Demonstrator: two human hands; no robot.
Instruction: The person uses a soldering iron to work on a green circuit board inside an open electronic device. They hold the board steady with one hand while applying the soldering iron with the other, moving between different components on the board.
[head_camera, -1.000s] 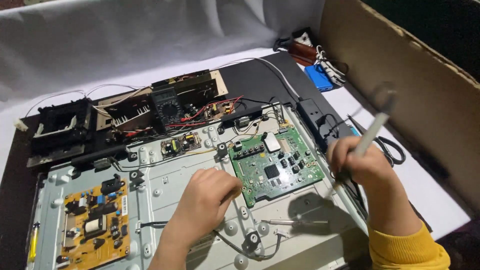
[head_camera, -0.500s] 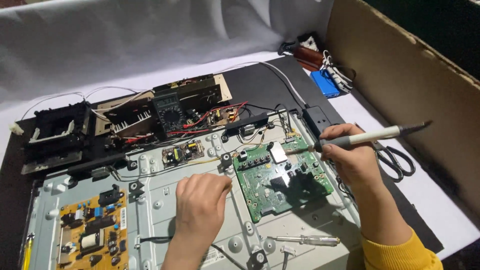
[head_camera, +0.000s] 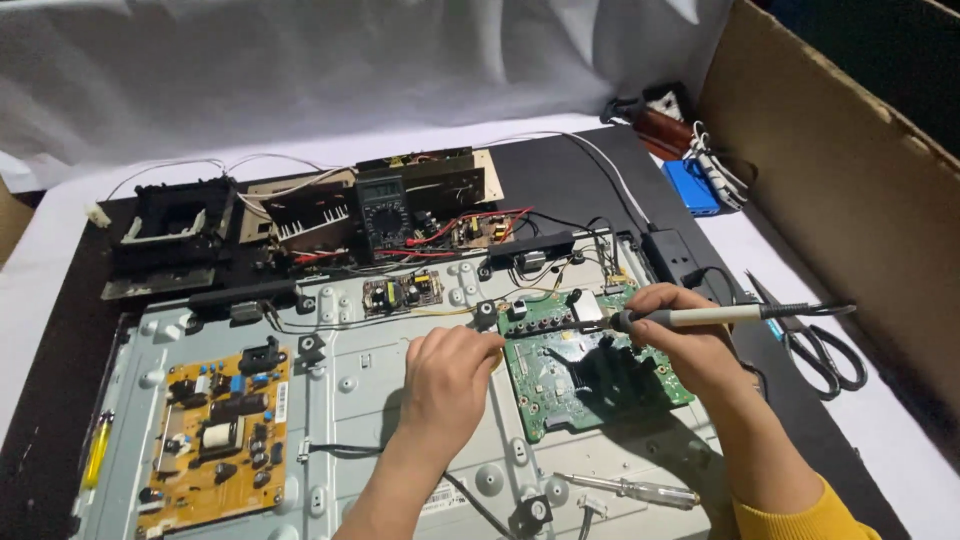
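Note:
My right hand grips a soldering iron with a pale handle, held nearly level, its tip pointing left over the top edge of a green circuit board. My left hand rests fingers curled on the grey metal back panel just left of that board, its fingertips pinching what looks like a thin yellowish wire; I cannot tell for sure. The right hand covers part of the green board's right side.
A yellow circuit board sits at the panel's left. A screwdriver lies below the green board. A multimeter and open electronics stand behind. Black scissors lie right, by a cardboard wall. A blue box is far right.
My right hand has swung the soldering iron down from upright to level and brought its tip to the green board. My left hand has shifted up toward the board's left edge.

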